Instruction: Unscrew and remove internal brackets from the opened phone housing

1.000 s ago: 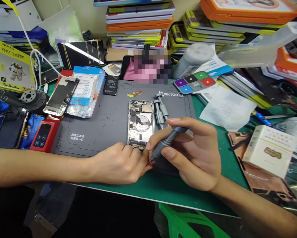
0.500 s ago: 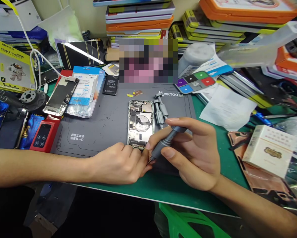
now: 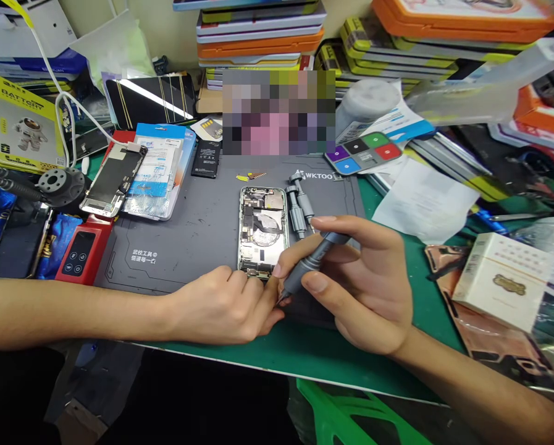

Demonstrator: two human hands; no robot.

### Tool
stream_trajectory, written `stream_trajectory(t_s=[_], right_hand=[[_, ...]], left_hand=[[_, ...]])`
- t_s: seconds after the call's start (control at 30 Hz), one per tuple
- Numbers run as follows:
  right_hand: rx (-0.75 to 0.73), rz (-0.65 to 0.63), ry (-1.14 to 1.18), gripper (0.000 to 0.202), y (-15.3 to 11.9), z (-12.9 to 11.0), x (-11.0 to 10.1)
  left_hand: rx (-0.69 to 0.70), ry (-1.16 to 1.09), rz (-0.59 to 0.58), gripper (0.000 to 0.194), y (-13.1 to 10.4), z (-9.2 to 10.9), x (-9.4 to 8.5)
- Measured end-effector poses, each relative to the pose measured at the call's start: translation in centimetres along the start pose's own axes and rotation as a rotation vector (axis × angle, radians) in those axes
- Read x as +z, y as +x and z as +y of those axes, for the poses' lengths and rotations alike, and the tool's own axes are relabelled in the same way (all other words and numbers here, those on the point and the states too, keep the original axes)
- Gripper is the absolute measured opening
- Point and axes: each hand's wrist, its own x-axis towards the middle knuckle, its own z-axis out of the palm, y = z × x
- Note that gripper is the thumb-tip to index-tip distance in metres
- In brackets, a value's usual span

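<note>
An opened smartphone (image 3: 268,244) lies on the dark work mat, its circuit boards, flex cable and round coil exposed. My left hand (image 3: 233,304) is closed at the phone's lower end, its fingers curled; whatever they grip is hidden. My right hand (image 3: 369,284) holds a grey screwdriver (image 3: 304,266) between thumb and fingers, tilted down to the left. The driver's tip sits right by my left fingertips, and what it touches cannot be made out. To the right of the phone lie more grey screwdrivers (image 3: 297,210). Small copper-coloured and yellow pieces (image 3: 253,176) rest above the phone.
On the mat (image 3: 202,228) lies a black battery (image 3: 205,159). A detached phone screen (image 3: 114,179) rests beside a red device (image 3: 79,253) at left. A white box (image 3: 501,281) stands at right. Stacked cases (image 3: 260,40) line the back, near a blurred-out patch.
My right hand and the screwdriver have shifted very slightly. The copper-coloured piece above the phone looks turned, showing a narrower side. My left hand and the phone stay in place.
</note>
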Motion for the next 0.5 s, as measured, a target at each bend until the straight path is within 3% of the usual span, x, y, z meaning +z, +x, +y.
stream_trajectory(t_s=[0.5], right_hand=[[0.025,-0.003,0.013,0.048,-0.31,0.02,-0.15]], left_hand=[[-0.002,-0.015,0.013,0.024,0.01,0.01,0.09]])
